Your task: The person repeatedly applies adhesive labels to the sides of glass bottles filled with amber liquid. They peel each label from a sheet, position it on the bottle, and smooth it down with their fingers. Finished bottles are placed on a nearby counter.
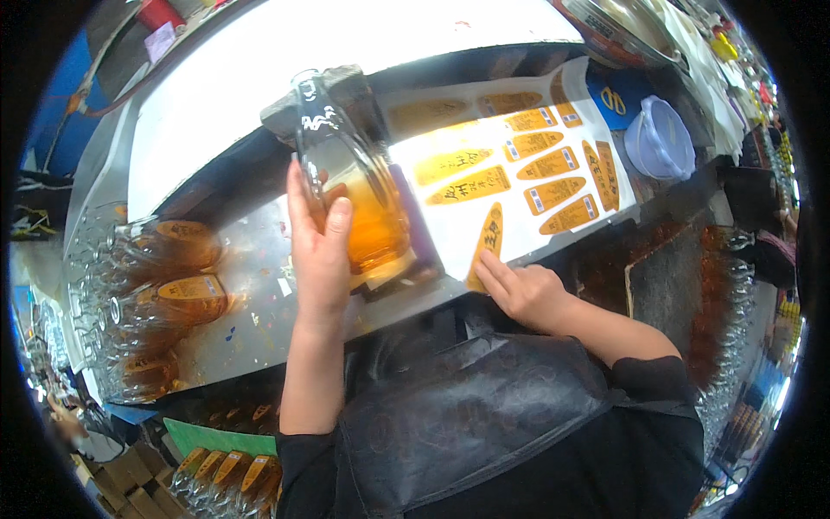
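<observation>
My left hand [321, 237] holds the side of a clear glass bottle [379, 220] that contains amber liquid. The bottle leans with its neck away from me, close to a grey stone-like block [279, 117]. With its fingers on the lower end of a long orange leaf-shaped label [494, 227], my right hand [512, 285] is at the near edge of a white backing sheet [454, 237]. Several more orange labels [548, 162] lie in rows on that sheet. Whether the touched label is stuck down or lifted, I cannot tell.
Labelled bottles [188, 298] lie in a stack at the left of the metal table [259, 350]. A lilac plastic bucket [661, 139] and yellow-handled scissors [611, 100] are at the back right. More bottles [240, 477] stand in boxes below left, and others [720, 311] line the right side.
</observation>
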